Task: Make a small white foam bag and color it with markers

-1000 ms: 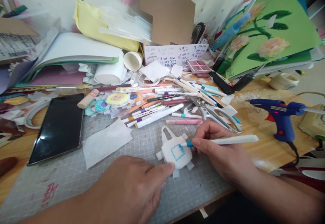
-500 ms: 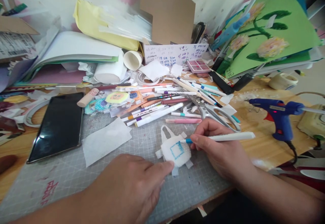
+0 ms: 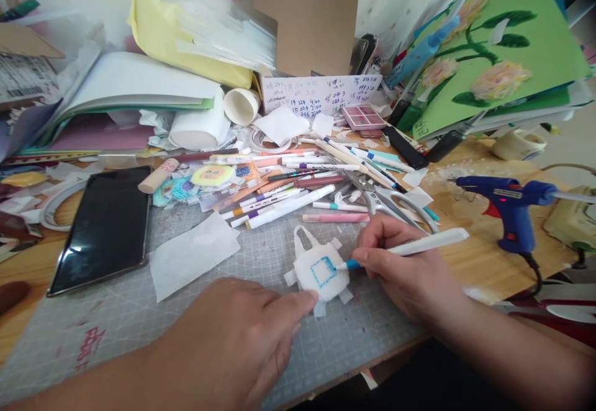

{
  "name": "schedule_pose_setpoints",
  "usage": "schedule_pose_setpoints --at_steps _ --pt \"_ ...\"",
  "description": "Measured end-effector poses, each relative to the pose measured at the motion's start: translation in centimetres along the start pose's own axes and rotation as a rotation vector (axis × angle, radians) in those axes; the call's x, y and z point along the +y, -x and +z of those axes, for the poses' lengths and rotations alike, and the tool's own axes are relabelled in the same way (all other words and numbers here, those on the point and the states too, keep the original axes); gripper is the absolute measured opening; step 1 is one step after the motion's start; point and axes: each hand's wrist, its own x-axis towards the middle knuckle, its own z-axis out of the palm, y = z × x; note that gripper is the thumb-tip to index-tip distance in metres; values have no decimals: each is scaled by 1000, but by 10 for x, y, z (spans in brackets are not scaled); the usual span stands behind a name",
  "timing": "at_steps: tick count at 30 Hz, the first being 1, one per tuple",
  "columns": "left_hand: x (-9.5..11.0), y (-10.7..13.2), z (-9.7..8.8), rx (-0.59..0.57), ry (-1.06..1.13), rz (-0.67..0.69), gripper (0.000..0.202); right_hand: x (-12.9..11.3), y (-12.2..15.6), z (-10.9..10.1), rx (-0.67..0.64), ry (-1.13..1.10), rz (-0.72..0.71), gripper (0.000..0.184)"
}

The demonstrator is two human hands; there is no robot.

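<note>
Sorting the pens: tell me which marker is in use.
The white blue-tipped marker gripped in the right hand, tip on the white cutout; the rest lie loose behind.

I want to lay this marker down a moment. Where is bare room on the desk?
Bare: the cutting mat between the phone and the left hand, and the wood between the scissors and the glue gun. Crowded: the marker pile behind the white cutout.

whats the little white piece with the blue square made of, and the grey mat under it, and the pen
White piece: probably soft tissue or thin felt; matte and fuzzy, with ragged edges. Grey mat: likely a rubbery plastic cutting mat; flat and matte, with a printed white grid. Pen: smooth white plastic barrel with a slight sheen.
</note>
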Motion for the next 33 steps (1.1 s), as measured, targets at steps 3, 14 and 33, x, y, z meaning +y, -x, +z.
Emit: schedule_pose_setpoints --at_steps 3,14,33 --pt "0 -1 0 14 10 -4 25 0 2 -2 -8 17 -9 21" --pt "2 0 -2 3 27 -28 27 0 4 0 1 -8 -22 22" --pt "3 0 -2 -72 23 -60 28 -7 10 15 -23 281 -134 17"
